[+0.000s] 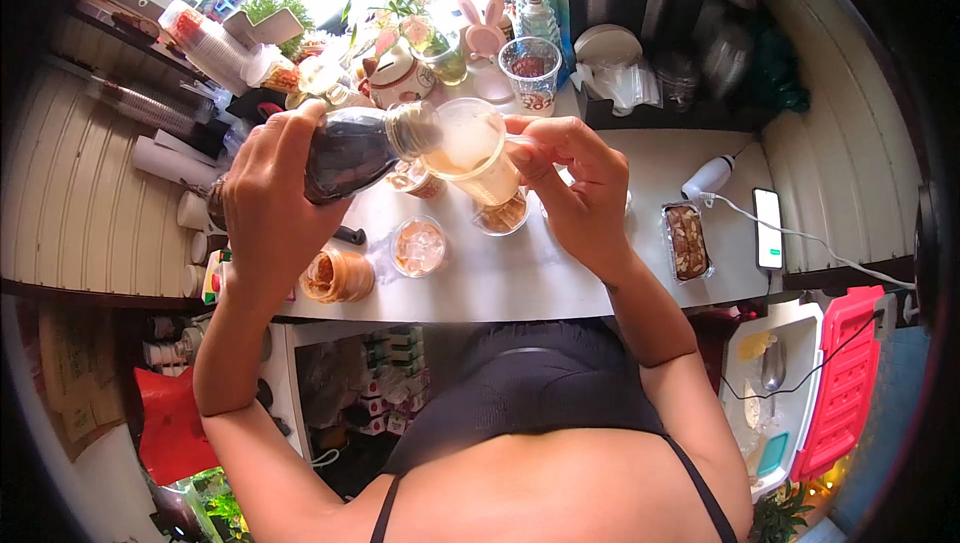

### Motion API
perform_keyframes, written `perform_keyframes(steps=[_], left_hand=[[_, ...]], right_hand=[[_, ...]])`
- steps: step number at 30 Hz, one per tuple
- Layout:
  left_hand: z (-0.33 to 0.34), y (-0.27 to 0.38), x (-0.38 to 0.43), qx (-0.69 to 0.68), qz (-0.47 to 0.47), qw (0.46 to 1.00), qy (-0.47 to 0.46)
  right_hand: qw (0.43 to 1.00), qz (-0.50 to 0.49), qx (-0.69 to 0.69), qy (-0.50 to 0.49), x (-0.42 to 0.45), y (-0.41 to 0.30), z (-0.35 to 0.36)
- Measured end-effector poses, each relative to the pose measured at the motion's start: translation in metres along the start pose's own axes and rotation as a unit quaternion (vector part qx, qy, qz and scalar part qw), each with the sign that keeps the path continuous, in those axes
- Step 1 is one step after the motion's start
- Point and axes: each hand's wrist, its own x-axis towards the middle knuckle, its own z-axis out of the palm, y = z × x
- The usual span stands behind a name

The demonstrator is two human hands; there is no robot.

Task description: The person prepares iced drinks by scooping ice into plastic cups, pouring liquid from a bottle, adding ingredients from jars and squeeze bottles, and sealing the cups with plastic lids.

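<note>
My left hand (274, 190) grips a bottle of dark liquid (349, 149), tipped sideways, its neck at the rim of a clear plastic measuring cup (476, 157). My right hand (574, 175) holds that cup by its handle, tilted, with pale liquid or foam inside. Below the cup stands a clear cup with brown contents (501, 214). A clear cup of ice (419, 246) is on the white counter (480, 288), left of it. An open jar of orange-brown contents (337, 275) sits beneath my left hand. Whether liquid is flowing from the bottle, I cannot tell.
A foil-tray loaf (686, 241), a white handheld device (709, 177) with a cable and a phone (767, 228) lie at the right. A printed plastic cup (530, 67), a cat-shaped pot (400, 78) and a plant vase stand behind. Stacked cups (206, 44) lean at back left.
</note>
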Motion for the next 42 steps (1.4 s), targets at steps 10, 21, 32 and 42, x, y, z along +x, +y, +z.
perform_keyframes(steps=[10, 21, 32, 42], left_hand=[[0.002, -0.013, -0.008, -0.1, -0.051, 0.993, -0.021], [0.047, -0.02, -0.03, -0.336, -0.132, 0.932, 0.022], [0.057, -0.044, -0.054, -0.421, -0.2, 0.879, 0.099], [0.052, -0.064, -0.07, -0.45, -0.237, 0.855, 0.106]], right_hand=[[0.997, 0.03, 0.059, 0.027, -0.007, -0.001, 0.01], [0.996, 0.064, -0.063, -0.025, -0.006, 0.018, 0.002], [0.679, -0.204, -0.568, -0.419, -0.019, 0.055, -0.015], [0.594, -0.335, -0.552, -0.48, -0.024, 0.052, 0.008]])
